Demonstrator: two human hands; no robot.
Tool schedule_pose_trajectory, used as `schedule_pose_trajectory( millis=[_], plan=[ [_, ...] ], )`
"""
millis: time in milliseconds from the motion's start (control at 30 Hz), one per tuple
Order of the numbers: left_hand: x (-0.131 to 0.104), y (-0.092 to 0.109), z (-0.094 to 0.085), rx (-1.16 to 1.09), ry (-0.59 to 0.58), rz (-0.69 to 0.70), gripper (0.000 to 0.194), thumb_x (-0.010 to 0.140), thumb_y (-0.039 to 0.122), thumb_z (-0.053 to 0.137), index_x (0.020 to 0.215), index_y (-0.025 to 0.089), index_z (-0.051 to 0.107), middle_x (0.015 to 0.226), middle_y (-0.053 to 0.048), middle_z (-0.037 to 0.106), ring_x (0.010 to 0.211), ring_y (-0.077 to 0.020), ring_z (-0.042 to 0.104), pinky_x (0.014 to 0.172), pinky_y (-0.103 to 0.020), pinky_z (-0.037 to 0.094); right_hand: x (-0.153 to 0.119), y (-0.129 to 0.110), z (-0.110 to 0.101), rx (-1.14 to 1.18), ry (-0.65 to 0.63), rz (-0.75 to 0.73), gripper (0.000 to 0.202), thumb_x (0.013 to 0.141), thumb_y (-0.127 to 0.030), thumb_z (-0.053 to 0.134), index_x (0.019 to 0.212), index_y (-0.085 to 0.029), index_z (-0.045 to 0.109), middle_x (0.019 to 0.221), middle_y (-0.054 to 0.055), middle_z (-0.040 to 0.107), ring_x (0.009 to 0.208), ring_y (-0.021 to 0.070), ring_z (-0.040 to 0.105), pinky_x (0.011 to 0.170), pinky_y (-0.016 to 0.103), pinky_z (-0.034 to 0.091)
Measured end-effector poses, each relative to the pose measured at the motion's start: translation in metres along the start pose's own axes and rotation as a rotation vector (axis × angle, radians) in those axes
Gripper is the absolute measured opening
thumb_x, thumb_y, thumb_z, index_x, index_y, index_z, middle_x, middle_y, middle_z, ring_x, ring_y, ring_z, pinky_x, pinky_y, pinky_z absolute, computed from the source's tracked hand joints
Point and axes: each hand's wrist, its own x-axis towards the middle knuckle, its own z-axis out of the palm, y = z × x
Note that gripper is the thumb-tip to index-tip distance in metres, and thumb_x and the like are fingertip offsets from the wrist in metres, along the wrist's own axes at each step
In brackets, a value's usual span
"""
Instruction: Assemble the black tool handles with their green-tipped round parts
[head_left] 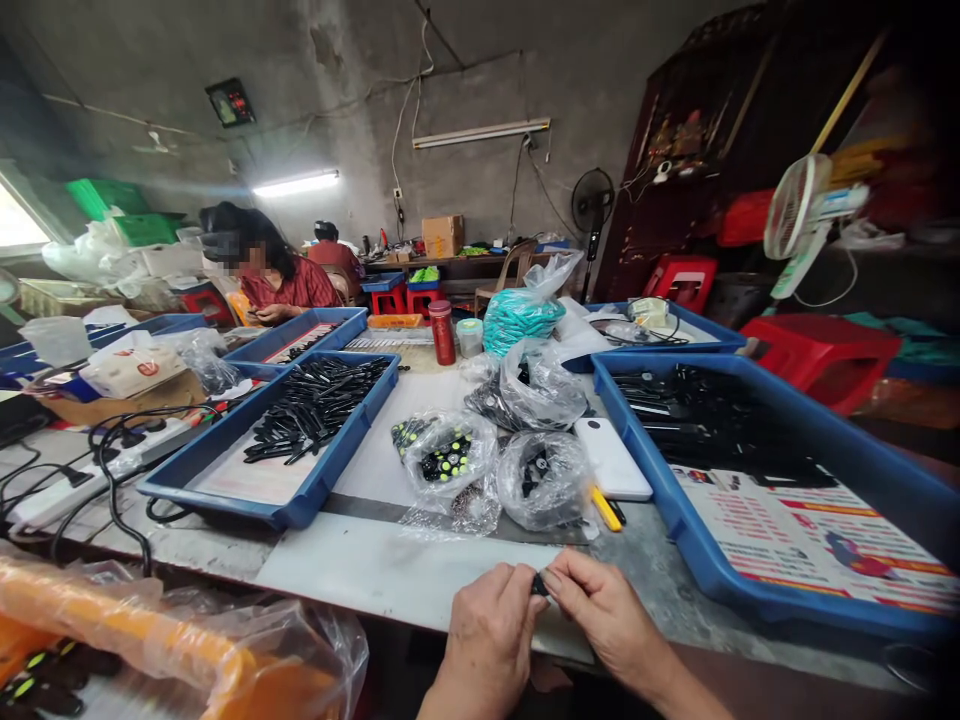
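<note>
Near the front edge of the table, my left hand (491, 625) and my right hand (600, 610) meet, fingers closed on a small black part (539, 584) between them. Most of that part is hidden by the fingertips. Just beyond lie an open plastic bag of black pieces with yellow-green dots (448, 455) and another bag with black parts (544, 478). A third bag (529, 385) sits behind these. To their right are a white flat case (613, 458) and a yellow cutter (605, 508).
Blue trays of black parts stand at left (300, 505) and right (679, 535). An orange crate (225, 670) with plastic over it is at the lower left. Behind are a red bottle (442, 335), a teal bundle (517, 320) and a seated person (289, 280).
</note>
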Motion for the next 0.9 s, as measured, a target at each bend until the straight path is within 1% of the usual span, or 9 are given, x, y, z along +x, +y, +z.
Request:
schedule_pose_trajectory(
  millis=[100,200,367,467,567,633,700,800,900],
  plan=[
    [0.002,-0.002,0.003,0.082,0.049,0.027,0.02,0.087,0.019,0.029,0.081,0.018,0.048,0.062,-0.002,0.052,0.054,-0.0147,0.051,0.048,-0.023,0.038,0.001,0.004,0.005,0.002,0.072,0.02,0.037,0.081,-0.042,0.04,0.053,-0.018,0.043,0.05,-0.004,0.037,0.05,0.0131,0.037,0.046,0.021,0.029],
    [0.002,-0.006,0.011,0.103,0.096,0.05,0.019,0.085,0.015,0.029,0.081,0.018,0.047,0.062,-0.003,0.051,0.053,-0.0154,0.05,0.047,-0.024,0.037,0.003,0.011,0.008,0.006,0.118,0.049,0.036,0.079,-0.043,0.042,0.053,-0.019,0.04,0.05,-0.004,0.035,0.05,0.0131,0.036,0.046,0.021,0.029],
    [0.004,-0.014,0.029,0.127,0.146,0.072,0.017,0.081,0.012,0.03,0.076,0.019,0.045,0.059,-0.001,0.048,0.049,-0.0154,0.048,0.043,-0.024,0.034,0.008,0.016,0.009,0.036,0.126,0.077,0.037,0.078,-0.045,0.043,0.052,-0.02,0.036,0.048,-0.005,0.033,0.047,0.0125,0.035,0.043,0.021,0.029],
    [0.006,-0.021,0.037,0.182,0.195,0.08,0.017,0.08,0.011,0.031,0.074,0.02,0.044,0.057,0.0,0.048,0.047,-0.0149,0.047,0.042,-0.024,0.033,0.011,0.012,0.002,-0.022,0.081,0.067,0.036,0.08,-0.044,0.04,0.054,-0.019,0.04,0.05,-0.003,0.04,0.05,0.0142,0.041,0.045,0.021,0.032],
    [0.007,-0.031,0.043,0.237,0.212,0.071,0.016,0.081,0.013,0.032,0.074,0.021,0.044,0.056,0.001,0.048,0.046,-0.0142,0.048,0.042,-0.023,0.033,0.016,0.006,-0.016,-0.103,0.016,0.004,0.032,0.084,-0.043,0.038,0.068,-0.018,0.052,0.063,0.001,0.053,0.061,0.0178,0.05,0.053,0.023,0.038],
    [0.005,-0.04,0.046,0.276,0.202,0.062,0.014,0.083,0.015,0.034,0.074,0.021,0.044,0.056,0.001,0.049,0.046,-0.0141,0.049,0.042,-0.023,0.033,0.022,0.0,-0.033,-0.164,0.03,-0.023,0.03,0.084,-0.043,0.039,0.077,-0.019,0.055,0.068,0.002,0.057,0.067,0.02,0.053,0.056,0.023,0.04],
    [0.002,-0.048,0.049,0.316,0.184,0.057,0.014,0.084,0.016,0.035,0.076,0.021,0.044,0.057,0.001,0.051,0.047,-0.0138,0.05,0.041,-0.022,0.033,0.033,-0.007,-0.054,-0.245,0.066,-0.037,0.029,0.083,-0.043,0.041,0.077,-0.019,0.057,0.065,0.002,0.058,0.068,0.0215,0.054,0.055,0.024,0.04],
    [-0.002,-0.056,0.054,0.387,0.18,0.067,0.014,0.086,0.018,0.036,0.075,0.021,0.044,0.056,0.002,0.051,0.046,-0.0129,0.052,0.041,-0.022,0.033,0.06,-0.022,-0.084,-0.4,0.102,-0.106,0.026,0.082,-0.04,0.042,0.079,-0.02,0.059,0.068,0.002,0.061,0.064,0.0209,0.054,0.056,0.026,0.039],
    [-0.003,-0.059,0.059,0.445,0.204,0.083,0.017,0.086,0.019,0.036,0.072,0.021,0.045,0.053,0.003,0.051,0.043,-0.0123,0.052,0.039,-0.023,0.033,0.101,-0.033,-0.106,-0.582,0.102,-0.197,0.028,0.081,-0.037,0.039,0.078,-0.019,0.06,0.069,0.003,0.061,0.064,0.0204,0.054,0.058,0.027,0.038]
  ],
)
